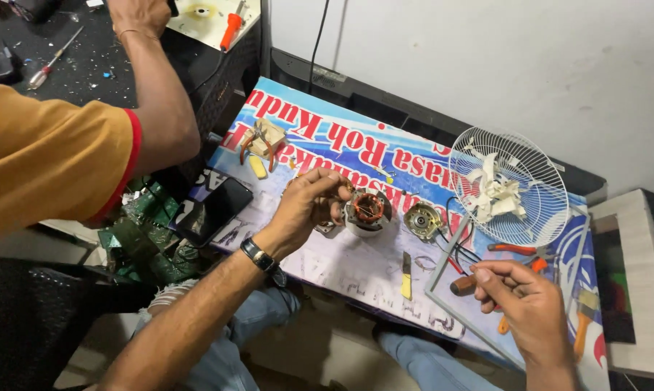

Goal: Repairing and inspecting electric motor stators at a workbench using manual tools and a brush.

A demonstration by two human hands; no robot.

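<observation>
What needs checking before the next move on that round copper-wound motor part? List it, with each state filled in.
1. Left hand on the round copper-wound motor part: ok, fingers touch its rim.
2. Right hand grips the brown wooden-handled tool: ok.
3. The tool's working end: cannot tell, hidden.
4. Motor part resting on the printed banner tabletop: ok.
5. Second person's bare arm away from the motor part: ok, it reaches off to the far left.
</observation>
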